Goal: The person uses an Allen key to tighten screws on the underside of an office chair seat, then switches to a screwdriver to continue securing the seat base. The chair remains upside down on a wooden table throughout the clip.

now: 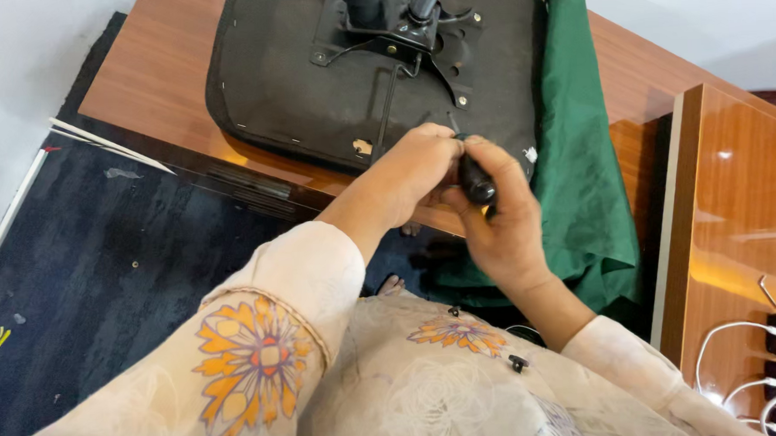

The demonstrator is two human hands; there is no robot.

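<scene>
Your right hand [501, 217] is wrapping closed around the black screwdriver handle [476, 181], fingers clamped on it, tool angling up and away from your wrist toward the near edge of the upturned chair seat [313, 99]. Your left hand [416, 169] is sitting just beside it, touching it, fingers curled together at the tool's front end; what they're pinching there is hidden, so I can't tell if a screw is in them.

The seat is lying underside-up on the wooden table [155, 75], directly ahead of both hands. Its metal mounting plate [398, 39] is sitting further out, beyond your knuckles. Green cloth [586, 157] is hanging off the table just outboard of your right hand.

My read: you're driving or seating a fastener at the seat's near edge. To do it well:
- be keeping the shaft square to the seat surface, not tilted like it looks now
- be steadying the tip with the left fingers only until it bites
- be pressing along the shaft while turning, so the tip isn't camming out into the fabric
- be keeping that cloth clear of the tip

Tip engagement is hidden behind your left hand.
</scene>
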